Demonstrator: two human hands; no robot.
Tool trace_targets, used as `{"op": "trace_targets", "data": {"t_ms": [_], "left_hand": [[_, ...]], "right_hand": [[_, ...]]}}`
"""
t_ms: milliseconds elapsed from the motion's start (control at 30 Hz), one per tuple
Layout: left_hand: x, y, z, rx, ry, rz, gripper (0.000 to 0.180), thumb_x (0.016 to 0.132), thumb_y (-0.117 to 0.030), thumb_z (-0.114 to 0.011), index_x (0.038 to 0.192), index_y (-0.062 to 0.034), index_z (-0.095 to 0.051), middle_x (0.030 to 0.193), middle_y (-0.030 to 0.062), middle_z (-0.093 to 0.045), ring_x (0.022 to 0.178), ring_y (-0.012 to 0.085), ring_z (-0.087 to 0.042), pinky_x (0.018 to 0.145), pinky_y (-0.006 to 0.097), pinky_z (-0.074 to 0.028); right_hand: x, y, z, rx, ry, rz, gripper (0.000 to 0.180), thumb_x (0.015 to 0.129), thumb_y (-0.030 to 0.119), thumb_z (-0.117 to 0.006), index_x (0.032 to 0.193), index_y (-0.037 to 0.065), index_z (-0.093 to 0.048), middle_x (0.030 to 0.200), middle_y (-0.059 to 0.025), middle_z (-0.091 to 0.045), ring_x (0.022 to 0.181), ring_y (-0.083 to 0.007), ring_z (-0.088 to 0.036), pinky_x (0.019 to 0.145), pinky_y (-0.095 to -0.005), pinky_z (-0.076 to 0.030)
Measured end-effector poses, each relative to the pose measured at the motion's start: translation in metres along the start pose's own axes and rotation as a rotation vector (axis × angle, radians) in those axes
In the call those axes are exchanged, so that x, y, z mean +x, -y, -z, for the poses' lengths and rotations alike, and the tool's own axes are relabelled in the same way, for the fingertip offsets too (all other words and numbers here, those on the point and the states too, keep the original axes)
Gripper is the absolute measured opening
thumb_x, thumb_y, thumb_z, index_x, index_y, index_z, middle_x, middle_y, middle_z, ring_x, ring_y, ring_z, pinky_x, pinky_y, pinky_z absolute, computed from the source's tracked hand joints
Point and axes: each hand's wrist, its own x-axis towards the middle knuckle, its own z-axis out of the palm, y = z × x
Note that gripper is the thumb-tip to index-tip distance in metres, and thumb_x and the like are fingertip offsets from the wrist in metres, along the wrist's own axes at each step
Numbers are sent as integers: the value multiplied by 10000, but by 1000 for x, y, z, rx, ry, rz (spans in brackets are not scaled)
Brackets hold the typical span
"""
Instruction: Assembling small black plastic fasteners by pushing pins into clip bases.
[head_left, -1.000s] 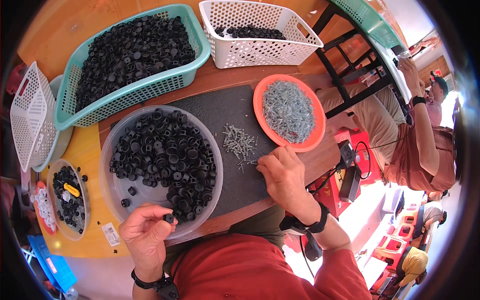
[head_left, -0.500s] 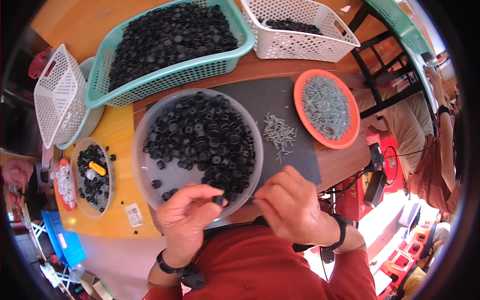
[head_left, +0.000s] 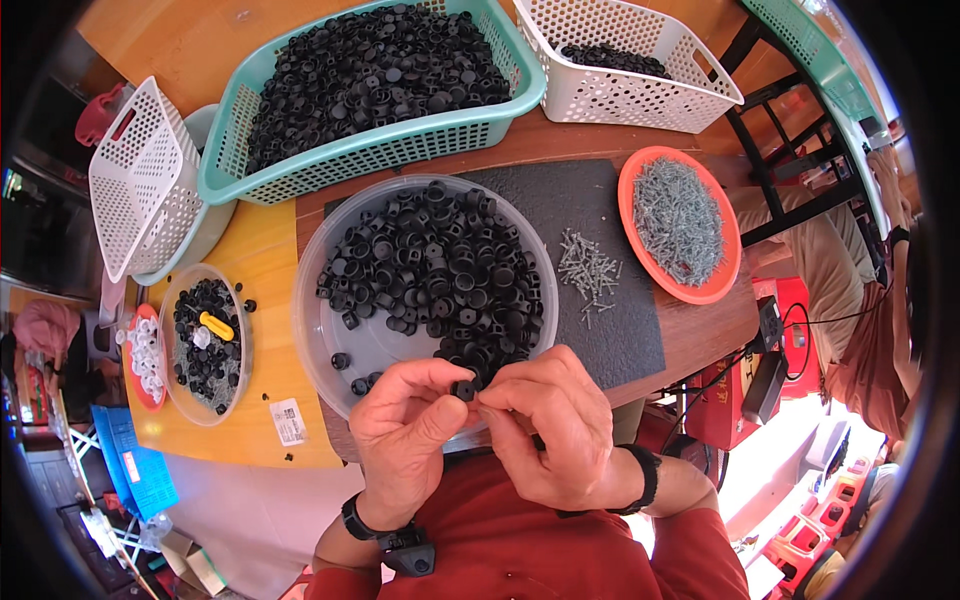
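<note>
My left hand [head_left: 405, 425] and my right hand [head_left: 550, 420] meet over the near rim of a clear round tray [head_left: 318, 345] heaped with small black plastic caps [head_left: 440, 270]. Together the fingertips pinch one black cap [head_left: 463, 390]. Whether the right fingers also hold a screw is hidden. A loose pile of grey screws [head_left: 588, 270] lies on the dark mat [head_left: 630, 345] to the right of the tray.
An orange dish of screws [head_left: 680, 222] sits at right. Behind are a teal basket of black caps [head_left: 375, 75] and a white basket [head_left: 625, 60]. At left stand an upended white basket [head_left: 140, 175] and a small clear dish of caps [head_left: 205, 340]. Another person sits at far right.
My right hand left the screw pile and came in to meet my left hand. Both now pinch a black cap together at the tray's near rim.
</note>
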Motion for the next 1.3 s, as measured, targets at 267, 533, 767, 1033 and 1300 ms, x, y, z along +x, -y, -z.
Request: {"op": "trace_targets", "data": {"t_ms": [267, 533, 767, 1033, 1300], "left_hand": [[2, 4, 12, -125, 105, 106, 285, 814, -111, -688, 1021, 52, -579, 884, 114, -635, 766, 168, -622, 677, 293, -531], [3, -2, 10, -100, 114, 99, 230, 817, -70, -674, 998, 51, -601, 886, 117, -627, 762, 164, -613, 676, 282, -517], [4, -6, 13, 165, 152, 8, 199, 795, -54, -691, 966, 36, -644, 897, 70, -603, 778, 131, -572, 654, 246, -478], [5, -14, 14, 611, 208, -202, 197, 768, -107, -716, 935, -9, -677, 827, 73, -612, 709, 135, -556, 600, 242, -441], [1, -11, 13, 643, 142, -264, 212, 766, -89, -714, 952, 1, -665, 825, 82, -621, 713, 145, -577, 609, 235, -454]], "right_hand": [[2, -4, 8, 157, -7, -112, 196, 744, -96, -621, 921, -19, -587, 809, -105, -624, 664, -248, -571, 580, -316, -453], [4, 2, 16, 273, 137, -266, 288, 762, -58, -632, 1031, -15, -537, 802, -91, -638, 698, -217, -618, 610, -291, -484], [4, 0, 16, 258, 182, -326, 334, 766, -51, -678, 1066, -39, -532, 779, -89, -654, 706, -139, -658, 606, -235, -524], [2, 6, 15, 323, 218, -488, 299, 770, -47, -686, 1026, -35, -533, 779, -83, -660, 724, -113, -649, 626, -232, -527], [1, 5, 18, 545, 256, -643, 205, 813, -50, -642, 996, -55, -551, 832, -100, -643, 797, -108, -635, 682, -218, -528]]}}
